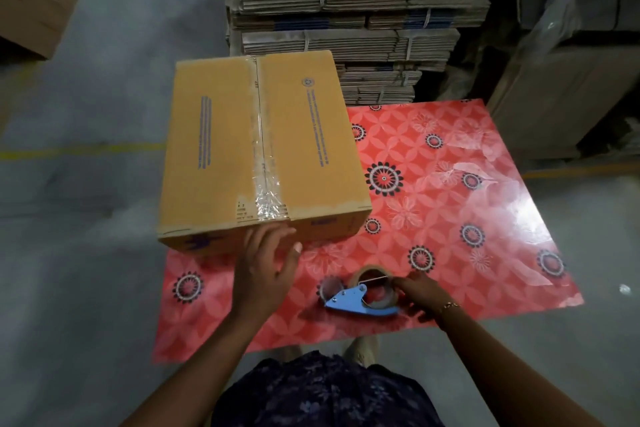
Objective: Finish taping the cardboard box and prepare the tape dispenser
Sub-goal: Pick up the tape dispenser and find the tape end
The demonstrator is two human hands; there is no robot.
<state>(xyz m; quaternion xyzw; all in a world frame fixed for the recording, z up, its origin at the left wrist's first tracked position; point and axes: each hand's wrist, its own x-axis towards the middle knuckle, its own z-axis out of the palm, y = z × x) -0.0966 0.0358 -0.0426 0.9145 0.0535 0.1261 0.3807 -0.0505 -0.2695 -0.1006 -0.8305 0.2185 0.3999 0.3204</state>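
A closed brown cardboard box (221, 149) lies on the left part of a red flowered table (450, 204), overhanging its left edge. Clear tape runs along the box's middle seam and down over the near edge. My left hand (266, 263) rests flat against the box's near side, fingers apart, just below the tape's end. The blue tape dispenser (356, 300) with its roll of clear tape lies on the table near the front edge. My right hand (419, 295) grips the dispenser from the right.
Tall stacks of strapped flat cardboard (349, 3) stand right behind the table. An open carton (34, 0) sits at the far left on the grey floor. Wrapped pallets (568, 62) stand to the right.
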